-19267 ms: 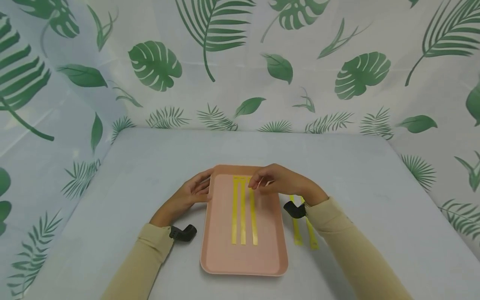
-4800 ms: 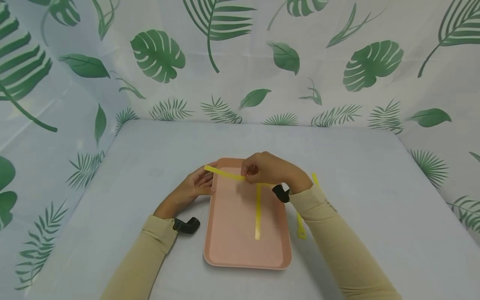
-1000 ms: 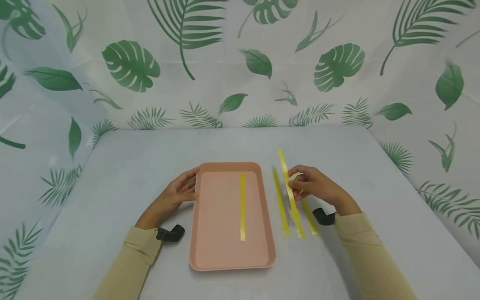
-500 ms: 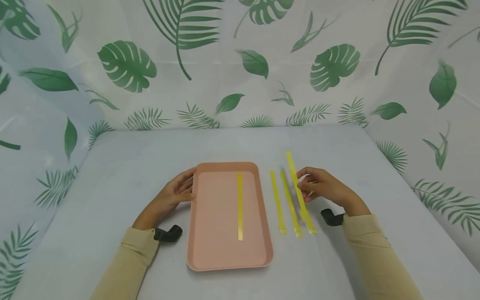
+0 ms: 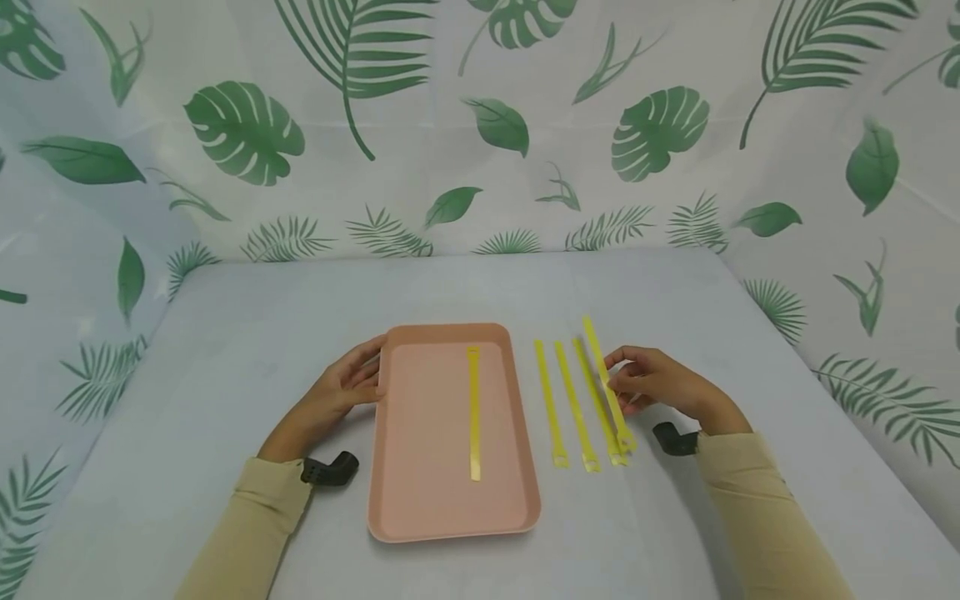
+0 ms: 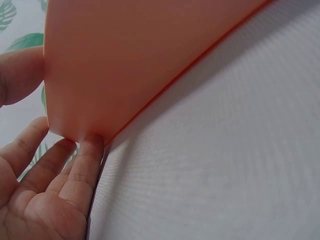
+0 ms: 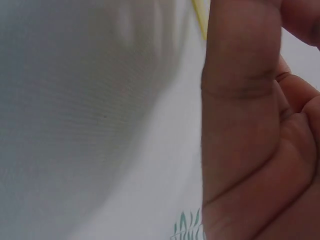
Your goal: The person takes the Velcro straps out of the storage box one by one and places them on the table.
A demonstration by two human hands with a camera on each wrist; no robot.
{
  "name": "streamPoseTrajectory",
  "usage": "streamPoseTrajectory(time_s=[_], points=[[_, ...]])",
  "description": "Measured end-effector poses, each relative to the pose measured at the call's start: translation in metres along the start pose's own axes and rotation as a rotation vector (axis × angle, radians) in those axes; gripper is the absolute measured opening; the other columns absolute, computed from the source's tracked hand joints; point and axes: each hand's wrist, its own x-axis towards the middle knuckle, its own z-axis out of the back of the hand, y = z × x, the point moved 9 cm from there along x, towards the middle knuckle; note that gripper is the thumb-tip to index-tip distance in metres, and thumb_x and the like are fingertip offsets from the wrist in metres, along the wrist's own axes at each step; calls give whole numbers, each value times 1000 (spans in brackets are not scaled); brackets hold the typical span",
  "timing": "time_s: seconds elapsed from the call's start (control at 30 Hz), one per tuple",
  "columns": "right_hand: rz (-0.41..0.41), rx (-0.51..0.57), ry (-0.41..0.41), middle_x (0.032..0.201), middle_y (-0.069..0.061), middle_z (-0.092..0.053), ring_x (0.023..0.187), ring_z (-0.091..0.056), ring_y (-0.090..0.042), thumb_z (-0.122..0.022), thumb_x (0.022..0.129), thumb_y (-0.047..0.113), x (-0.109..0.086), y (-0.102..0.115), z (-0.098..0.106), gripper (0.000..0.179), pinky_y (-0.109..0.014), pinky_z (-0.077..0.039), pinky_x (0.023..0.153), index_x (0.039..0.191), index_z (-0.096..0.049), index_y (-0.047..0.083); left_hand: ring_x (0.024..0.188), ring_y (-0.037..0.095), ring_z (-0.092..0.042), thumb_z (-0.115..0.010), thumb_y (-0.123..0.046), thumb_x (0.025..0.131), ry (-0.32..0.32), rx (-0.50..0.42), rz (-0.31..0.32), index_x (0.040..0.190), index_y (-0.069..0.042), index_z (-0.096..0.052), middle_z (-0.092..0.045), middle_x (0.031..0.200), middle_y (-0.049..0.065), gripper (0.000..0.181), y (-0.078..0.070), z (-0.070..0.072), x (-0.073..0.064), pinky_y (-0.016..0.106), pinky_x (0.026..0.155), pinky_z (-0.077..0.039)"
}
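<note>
My right hand [image 5: 652, 385] pinches a flat yellow strap [image 5: 597, 354] with a slotted end. The strap tilts above the table at the far right of a row; its slotted end is low near the tabletop. Beside it lie several like straps, among them the leftmost strap [image 5: 548, 392]. Another yellow strap [image 5: 474, 417] lies lengthwise in the pink tray [image 5: 420, 523]. My left hand [image 5: 333, 396] rests against the tray's left side. In the left wrist view, extended fingers [image 6: 82, 172] touch the tray's outer wall, and the thumb reaches its rim.
A pale cloth covers the table [image 5: 315, 300]. Leaf-printed curtain [image 5: 450, 142] hangs behind and at both sides. Black wrist-worn pieces [image 5: 332, 469] stick out from both cuffs. The right wrist view shows mostly cloth and fingers.
Earlier the tray held three straps; now it holds one, with the others in a row on its right. Within the last second my right hand has carried the pinched strap rightward and lower.
</note>
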Motion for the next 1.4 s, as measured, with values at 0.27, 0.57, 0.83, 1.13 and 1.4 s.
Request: streamPoseTrajectory(time_s=[0.27, 0.57, 0.83, 1.13, 1.4], points=[[-71, 6, -11, 85, -10, -66, 73, -67, -20, -65, 107, 6, -2, -16, 3, 37, -33, -64, 72, 135, -50, -12, 159, 51, -16, -64, 7, 102, 2, -6, -1, 169, 9, -11, -11, 175, 33, 85, 1, 1, 0, 22, 113, -48], [-125, -4, -26, 85, -9, -65, 72, -65, -18, -67, 105, 4, -3, -26, 5, 35, -31, -64, 70, 132, -51, -12, 159, 52, -16, -67, 3, 102, 1, -3, -10, 169, 9, -12, -13, 175, 33, 87, 1, 2, 0, 22, 113, -48], [-175, -67, -76, 84, -7, -64, 73, -65, -19, -70, 103, 4, -5, -27, 7, 31, -29, -61, 67, 124, -52, -9, 160, 51, -15, -66, 4, 102, 2, -14, -9, 169, 9, -12, -12, 176, 32, 86, 2, 2, 0, 21, 114, -47], [-159, -146, -113, 82, -6, -62, 73, -62, -21, -69, 106, 11, -4, -16, 9, 27, -34, -60, 67, 121, -53, -6, 160, 52, -15, -63, 7, 102, 2, -20, -6, 170, 8, -11, -11, 176, 31, 85, 3, 4, 0, 22, 113, -48], [-76, -215, -114, 81, -6, -61, 75, -60, -22, -67, 107, 13, 2, 9, 1, 30, -36, -60, 70, 126, -57, -8, 162, 47, -18, -62, 7, 103, -2, -28, 20, 172, 1, -14, -16, 177, 26, 84, 3, 3, -1, 22, 114, -47]])
